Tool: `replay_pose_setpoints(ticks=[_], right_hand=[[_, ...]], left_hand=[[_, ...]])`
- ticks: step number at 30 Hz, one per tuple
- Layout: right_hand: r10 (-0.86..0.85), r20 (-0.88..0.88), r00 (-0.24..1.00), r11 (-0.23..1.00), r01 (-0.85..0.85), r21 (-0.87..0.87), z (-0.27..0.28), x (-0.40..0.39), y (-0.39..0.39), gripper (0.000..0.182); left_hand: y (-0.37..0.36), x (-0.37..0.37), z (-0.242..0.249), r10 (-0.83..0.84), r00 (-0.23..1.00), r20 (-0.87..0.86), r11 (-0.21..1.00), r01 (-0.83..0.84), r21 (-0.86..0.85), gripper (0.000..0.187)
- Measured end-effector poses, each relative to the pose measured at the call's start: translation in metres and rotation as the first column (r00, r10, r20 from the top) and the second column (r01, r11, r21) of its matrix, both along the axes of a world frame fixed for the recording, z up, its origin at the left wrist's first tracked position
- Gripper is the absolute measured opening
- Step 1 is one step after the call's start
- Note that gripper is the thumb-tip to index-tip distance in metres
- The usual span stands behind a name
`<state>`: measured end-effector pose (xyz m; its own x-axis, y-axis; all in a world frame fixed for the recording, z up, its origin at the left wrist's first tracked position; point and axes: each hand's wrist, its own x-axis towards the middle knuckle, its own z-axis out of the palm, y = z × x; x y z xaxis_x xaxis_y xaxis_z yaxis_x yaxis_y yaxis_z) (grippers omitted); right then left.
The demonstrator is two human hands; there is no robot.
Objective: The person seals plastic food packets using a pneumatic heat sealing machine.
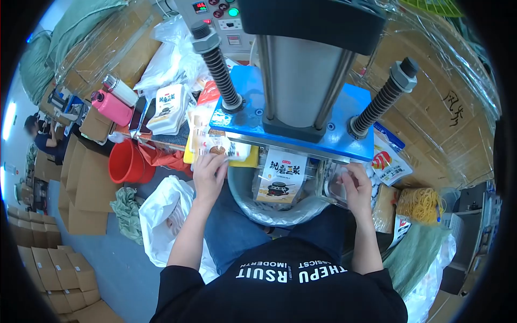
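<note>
The left hand (210, 176) bends its fingers at the near edge of the printed packets (212, 137), above a yellow board (245, 157); the right hand (357, 188) curls at clear plastic (337, 184) below the blue plate's (245, 86) right front corner. Whether either pinches cannot be told. Between them, a printed pouch (281, 175) shows below the plate's front edge. Leftward, open floor (110, 258) separates cartons (62, 269) from a white sack (161, 207).

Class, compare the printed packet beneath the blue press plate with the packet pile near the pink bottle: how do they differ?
The printed packet shows one flat face; the packet pile shows a thick side. The packet's lettering slopes slightly down rightward, the pile's up. Both bear black characters on white.
</note>
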<state>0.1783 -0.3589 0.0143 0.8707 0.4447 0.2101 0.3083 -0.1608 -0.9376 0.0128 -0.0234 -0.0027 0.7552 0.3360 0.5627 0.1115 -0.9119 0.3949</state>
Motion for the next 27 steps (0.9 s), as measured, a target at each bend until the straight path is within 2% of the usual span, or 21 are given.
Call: replay_pose_setpoints(ticks=[1,3,4,6,7,8,10,11,12,14,15,16,18,19,20,22,23,24,25,26,27], right_hand=[[0.005,0.003,1.0,1.0,-0.005,-0.004,0.004,-0.005,0.002,0.02],[0.09,-0.356,0.93,0.97,0.0,0.244,0.017,-0.017,0.008,0.018],[0.082,-0.353,0.932,0.97,0.007,0.243,0.018,-0.021,0.009,0.018],[0.205,-0.516,0.832,0.96,-0.067,0.273,0.017,-0.029,0.01,0.02],[0.267,-0.527,0.807,0.945,-0.112,0.308,0.015,-0.032,0.01,0.02],[0.26,-0.532,0.806,0.947,-0.105,0.304,0.016,-0.034,0.012,0.02],[0.343,-0.426,0.838,0.939,-0.294,0.177,0.03,-0.033,0.019,0.023],[0.36,-0.315,0.879,0.932,-0.353,0.078,0.046,-0.032,0.024,0.028],[0.357,-0.313,0.88,0.933,-0.35,0.08,0.064,-0.029,0.03,0.028],[0.464,-0.057,0.884,0.883,-0.467,-0.047,0.09,-0.025,0.036,0.033],[0.456,-0.055,0.888,0.888,-0.458,-0.048,0.09,-0.024,0.033,0.033],[0.439,-0.012,0.899,0.897,-0.439,-0.05,0.089,-0.022,0.03,0.032],[0.423,0.032,0.905,0.905,-0.422,-0.051,0.079,-0.019,0.023,0.032],[0.355,-0.123,0.927,0.933,-0.359,-0.016,0.065,-0.019,0.016,0.029],[0.285,-0.279,0.917,0.956,-0.293,0.011,0.051,-0.021,0.013,0.027],[0.279,-0.317,0.907,0.959,-0.282,0.036,0.032,-0.029,0.015,0.025],[0.261,-0.345,0.902,0.965,-0.258,0.053,0.028,-0.032,0.018,0.024],[0.267,-0.342,0.901,0.963,-0.261,0.064,0.028,-0.036,0.021,0.024],[0.26,-0.339,0.904,0.965,-0.256,0.056,0.031,-0.04,0.024,0.023],[0.247,-0.337,0.908,0.968,-0.247,0.045,0.032,-0.042,0.025,0.023],[0.238,-0.315,0.919,0.971,-0.237,0.042,0.028,-0.041,0.025,0.023]], left_hand=[[0.001,0.004,-0.001,0.042,0.999,-0.028,0.999,-0.042,-0.021,0.016],[-0.001,0.007,-0.001,0.073,0.996,-0.052,0.996,-0.075,-0.039,0.014],[-0.006,0.006,-0.001,0.089,0.996,-0.006,0.991,-0.089,-0.104,0.012],[-0.023,0.004,0.003,0.1,0.994,0.036,0.98,-0.092,-0.175,0.011],[-0.039,0.002,0.017,0.052,0.997,0.066,0.961,-0.032,-0.275,0.011],[-0.055,-0.002,0.031,0.009,0.995,0.096,0.929,0.028,-0.37,0.012],[-0.077,-0.011,0.051,-0.114,0.993,0.021,0.907,0.113,-0.405,0.011],[-0.084,-0.011,0.056,-0.192,0.981,0.02,0.895,0.184,-0.407,0.011],[-0.089,-0.013,0.054,-0.239,0.971,0.011,0.867,0.219,-0.447,0.01],[-0.092,-0.016,0.064,-0.236,0.972,-0.015,0.848,0.198,-0.491,0.011],[-0.091,-0.016,0.067,-0.227,0.973,-0.041,0.827,0.17,-0.536,0.011],[-0.077,-0.018,0.065,-0.158,0.986,0.055,0.894,0.167,-0.416,0.011],[-0.034,-0.028,0.081,0.122,0.983,0.136,0.955,-0.079,-0.285,0.007],[-0.007,-0.029,0.085,0.192,0.943,0.271,0.947,-0.106,-0.302,0.002],[0.019,-0.035,0.086,0.269,0.919,0.289,0.947,-0.197,-0.255,0.01],[0.044,-0.019,0.08,0.173,0.853,0.493,0.978,-0.206,0.013,0.014],[0.04,-0.016,0.072,0.109,0.924,0.368,0.963,-0.19,0.192,0.019],[0.043,-0.017,0.026,0.091,0.969,0.231,0.97,-0.139,0.198,0.023],[0.029,-0.013,0.005,-0.002,0.997,0.078,0.95,-0.023,0.313,0.023],[-0.002,-0.005,-0.003,-0.124,0.986,0.11,0.979,0.103,0.177,0.02],[-0.012,-0.002,-0.012,-0.089,0.984,0.152,0.984,0.063,0.169,0.017]])
